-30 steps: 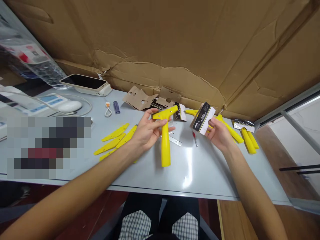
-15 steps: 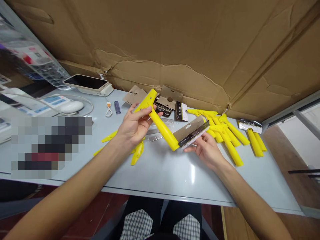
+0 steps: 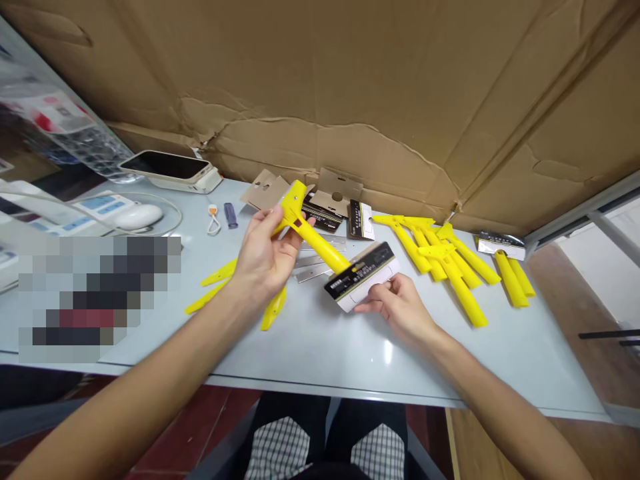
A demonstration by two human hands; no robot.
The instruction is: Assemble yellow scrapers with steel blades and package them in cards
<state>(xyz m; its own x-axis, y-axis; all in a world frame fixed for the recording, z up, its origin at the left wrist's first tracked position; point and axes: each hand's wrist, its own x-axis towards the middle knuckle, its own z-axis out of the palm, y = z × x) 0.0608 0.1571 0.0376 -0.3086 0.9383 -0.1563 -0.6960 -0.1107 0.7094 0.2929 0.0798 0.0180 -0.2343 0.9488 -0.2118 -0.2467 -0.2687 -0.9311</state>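
Note:
My left hand [image 3: 267, 257] is closed around the head of a yellow scraper [image 3: 323, 245], whose handle slants down to the right. A folded black-and-white packaging card [image 3: 363, 275] sits at the lower end of that handle, and my right hand [image 3: 395, 303] pinches its lower right edge. The card hides the handle's tip, so I cannot tell whether the handle passes through its hole. Under and behind my left hand lie clear blade strips [image 3: 313, 270] and loose yellow scraper parts [image 3: 274, 310].
Several yellow scrapers [image 3: 463, 287] lie in a pile to the right; carded ones [image 3: 501, 248] lie beyond. More packaging cards [image 3: 337, 193] rest against the cardboard wall [image 3: 320, 80]. A phone [image 3: 165, 167], a white mouse [image 3: 137, 217] and a water bottle [image 3: 70, 133] are at the left.
The card has turned so its printed face shows, and it has moved left onto the handle's end. My right hand moved left with it; the scraper tilted slightly in my left hand.

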